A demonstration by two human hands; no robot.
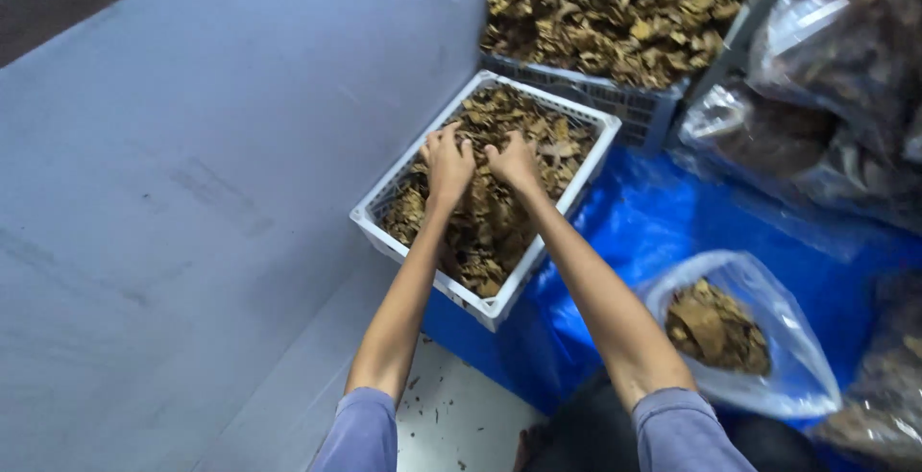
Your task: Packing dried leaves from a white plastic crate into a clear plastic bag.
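I see left hand [448, 164] and right hand [514, 162] side by side, fingers curled down, probably gripping the dried leaves [488, 217] in the white crate [469, 296], fuller crate [586, 93] behind it, clear bag [759, 338] right of it.

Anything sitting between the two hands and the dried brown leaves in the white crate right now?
Nothing visible does. The left hand and right hand already rest side by side directly on the dried brown leaves in the white plastic lattice crate. The crate is open-topped, without any lid or bag over it.
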